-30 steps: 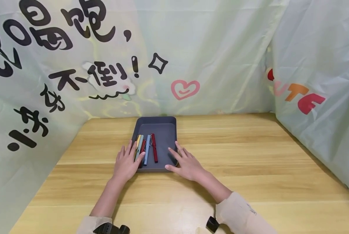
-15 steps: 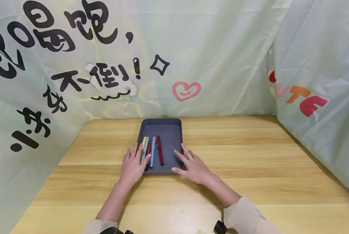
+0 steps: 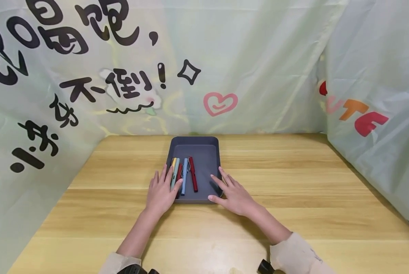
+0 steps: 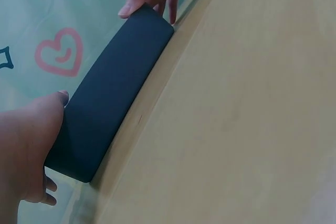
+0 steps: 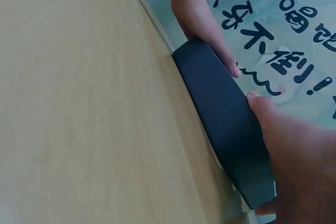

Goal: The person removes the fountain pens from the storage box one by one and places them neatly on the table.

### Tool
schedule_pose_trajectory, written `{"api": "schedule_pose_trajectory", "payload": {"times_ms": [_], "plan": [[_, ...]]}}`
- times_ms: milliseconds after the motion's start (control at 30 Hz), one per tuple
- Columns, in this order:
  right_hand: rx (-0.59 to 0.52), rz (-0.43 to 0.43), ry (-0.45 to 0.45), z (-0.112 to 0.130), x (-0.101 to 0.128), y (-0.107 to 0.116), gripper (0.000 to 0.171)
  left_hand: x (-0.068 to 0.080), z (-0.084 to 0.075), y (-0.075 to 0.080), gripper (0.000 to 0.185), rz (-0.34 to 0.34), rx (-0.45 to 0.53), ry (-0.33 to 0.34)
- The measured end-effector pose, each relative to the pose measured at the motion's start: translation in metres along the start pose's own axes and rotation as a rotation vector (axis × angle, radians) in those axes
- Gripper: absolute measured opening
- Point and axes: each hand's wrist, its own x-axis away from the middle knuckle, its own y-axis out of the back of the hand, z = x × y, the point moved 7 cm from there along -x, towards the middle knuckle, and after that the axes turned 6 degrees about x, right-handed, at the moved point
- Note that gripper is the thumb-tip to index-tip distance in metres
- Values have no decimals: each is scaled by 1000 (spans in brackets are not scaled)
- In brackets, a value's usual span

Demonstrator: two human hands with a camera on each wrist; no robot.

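1. Pale green fabric (image 3: pixel 266 61) was hung behind the desk and at both sides; it was printed with black characters (image 3: pixel 83 90), a pink heart (image 3: pixel 219 107) and, at the right, coloured letters (image 3: pixel 363 127).
2. Light wood grain was shown by the desk (image 3: pixel 310 198), by which everything below was carried.
3. The dark grey-blue tray (image 3: pixel 204 152) was set flat on the desk, between the two hands, its far end near the fabric.
4. The left hand (image 3: pixel 161 194) was placed at the tray's left side; its grip was spread, the fingers extended along the wall and the thumb laid over the near left corner.
5. The right hand (image 3: pixel 236 198) was placed at the right side, its grip likewise spread, with the thumb rested on the rim.
6. Five pens were held in the tray's left half: a yellow pen (image 3: pixel 174 162), a grey-green pen (image 3: pixel 175 173), a partly hidden red pen (image 3: pixel 179 172), a light blue pen (image 3: pixel 184 178) and, rightmost, a dark red pen (image 3: pixel 193 175). Whether any pen was touched by the left thumb could not be told.
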Motion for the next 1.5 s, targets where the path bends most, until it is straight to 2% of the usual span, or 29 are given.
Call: {"api": "schedule_pose_trajectory", "payload": {"times_ms": [633, 800, 1133, 1500], "plan": [[-33, -31, -2, -18, 18, 7, 75, 1, -23, -13, 66, 0, 13, -20], [-35, -37, -4, -22, 21, 11, 76, -2, -29, -17, 66, -10, 5, -39], [-44, -36, -26, -32, 28, 15, 74, -5, -41, -23, 66, 1, 20, -32], [-56, -40, -21, -40, 31, 17, 73, -6, -48, -27, 67, 9, 6, -41]]}}
